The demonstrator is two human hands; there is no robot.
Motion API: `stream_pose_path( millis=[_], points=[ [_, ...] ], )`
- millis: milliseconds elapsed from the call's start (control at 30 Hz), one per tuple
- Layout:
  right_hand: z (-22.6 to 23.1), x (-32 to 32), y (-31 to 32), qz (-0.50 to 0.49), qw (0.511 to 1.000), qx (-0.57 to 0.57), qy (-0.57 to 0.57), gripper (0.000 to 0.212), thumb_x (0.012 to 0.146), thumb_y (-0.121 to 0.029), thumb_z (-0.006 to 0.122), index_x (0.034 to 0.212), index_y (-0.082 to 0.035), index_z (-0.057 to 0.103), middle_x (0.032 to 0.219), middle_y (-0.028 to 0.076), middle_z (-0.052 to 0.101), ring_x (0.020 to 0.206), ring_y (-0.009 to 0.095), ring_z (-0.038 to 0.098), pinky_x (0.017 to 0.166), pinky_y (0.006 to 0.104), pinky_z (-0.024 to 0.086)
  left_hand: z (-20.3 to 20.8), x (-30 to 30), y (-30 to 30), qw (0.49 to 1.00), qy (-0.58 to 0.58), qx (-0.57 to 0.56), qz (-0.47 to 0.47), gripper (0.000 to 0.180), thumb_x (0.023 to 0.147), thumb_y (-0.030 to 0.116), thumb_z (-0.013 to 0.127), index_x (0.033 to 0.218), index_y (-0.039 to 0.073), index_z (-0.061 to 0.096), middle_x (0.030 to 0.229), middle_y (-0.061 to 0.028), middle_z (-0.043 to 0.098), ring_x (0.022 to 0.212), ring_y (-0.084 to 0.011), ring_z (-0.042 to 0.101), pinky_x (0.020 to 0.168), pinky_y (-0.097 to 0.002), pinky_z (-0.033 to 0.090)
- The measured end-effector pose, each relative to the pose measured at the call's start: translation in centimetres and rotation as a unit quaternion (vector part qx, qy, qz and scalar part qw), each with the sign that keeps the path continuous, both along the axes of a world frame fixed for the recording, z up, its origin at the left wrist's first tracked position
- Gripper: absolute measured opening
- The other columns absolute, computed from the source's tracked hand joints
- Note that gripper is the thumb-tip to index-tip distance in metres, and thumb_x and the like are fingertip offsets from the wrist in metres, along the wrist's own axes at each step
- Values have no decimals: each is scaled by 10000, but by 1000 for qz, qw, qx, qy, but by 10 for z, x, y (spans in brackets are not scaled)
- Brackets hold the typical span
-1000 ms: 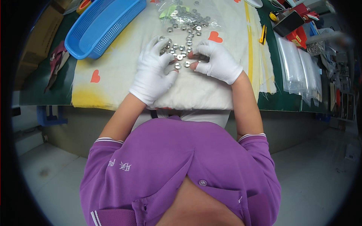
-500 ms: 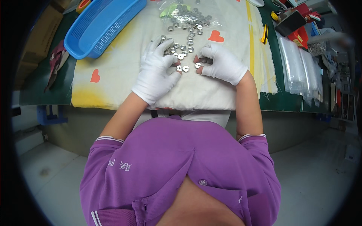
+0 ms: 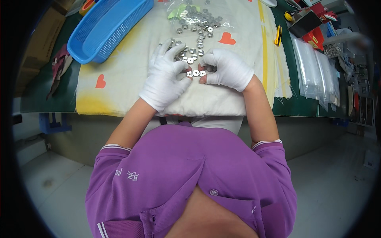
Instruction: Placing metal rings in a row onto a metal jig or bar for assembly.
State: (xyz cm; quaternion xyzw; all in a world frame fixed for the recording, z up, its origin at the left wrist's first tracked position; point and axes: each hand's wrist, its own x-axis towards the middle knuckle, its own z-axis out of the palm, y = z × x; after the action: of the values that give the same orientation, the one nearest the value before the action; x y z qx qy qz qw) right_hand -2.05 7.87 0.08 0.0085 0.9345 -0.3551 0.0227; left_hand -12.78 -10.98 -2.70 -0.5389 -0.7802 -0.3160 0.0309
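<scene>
Three small round metal pieces with centre holes lie in a row on the cloth, side by side between my hands. My left hand point(image 3: 166, 79), in a white glove with bare thumb and fingertip, pinches the left metal piece point(image 3: 189, 74). A middle metal piece point(image 3: 196, 73) sits between the outer two. The right metal piece point(image 3: 203, 73) is held between thumb and finger of my right hand point(image 3: 228, 70), gloved the same way; its other fingers are curled under. Just beyond, loose metal pieces point(image 3: 193, 50) lie scattered, some partly hidden by my left hand.
A clear plastic bag point(image 3: 226, 18) with more metal pieces lies at the far middle. The blue basket point(image 3: 101, 51) stands far left. On the right are a yellow cutter point(image 3: 278, 35), clear plastic sleeves point(image 3: 313, 71) and a red bin point(image 3: 313, 39). A cream cloth point(image 3: 123, 79) covers the table.
My right hand has moved left with its metal piece, bringing it up beside the middle one. My left hand has stayed nearly in place.
</scene>
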Motion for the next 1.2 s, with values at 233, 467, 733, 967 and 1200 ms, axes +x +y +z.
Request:
stream_pose_path(
  millis=[233,467,733,967,1200],
  points=[
    [-11,-3,8,-144,985,-37,87,277,766,-112,771,1027,-63,689,830,75,591,746,193,566,717,309,486,-3,-2,-1,997,-48,55,28,245,720,169,722,951,97,689,1327,-181,521,1298,-465,387,1078,-521,328],
    [-11,-4,6,-96,991,53,82,254,768,-44,740,1017,-57,691,871,74,606,808,170,594,756,294,502,-6,-6,4,999,5,9,33,258,746,122,689,1003,106,684,1370,-174,490,1312,-448,387,1085,-510,324],
    [-4,4,18,-21,999,-48,13,269,730,-18,764,988,-33,688,872,59,606,831,164,595,769,291,504,-6,-6,7,999,-8,12,39,216,728,116,719,943,129,706,1372,-153,496,1328,-429,375,1102,-504,308],
    [-6,1,12,-55,990,-95,86,372,791,46,666,1130,-101,702,877,39,585,831,164,567,771,291,481,-6,-6,7,999,-11,19,35,149,722,120,723,869,119,699,1366,-155,509,1317,-425,388,1102,-499,307],
    [-18,-8,12,-38,995,-25,88,229,791,23,682,1005,-55,692,906,61,603,857,178,592,801,297,498,-10,-7,4,999,10,34,29,110,741,114,679,849,103,696,1349,-178,517,1304,-438,400,1072,-495,340]
  ],
)
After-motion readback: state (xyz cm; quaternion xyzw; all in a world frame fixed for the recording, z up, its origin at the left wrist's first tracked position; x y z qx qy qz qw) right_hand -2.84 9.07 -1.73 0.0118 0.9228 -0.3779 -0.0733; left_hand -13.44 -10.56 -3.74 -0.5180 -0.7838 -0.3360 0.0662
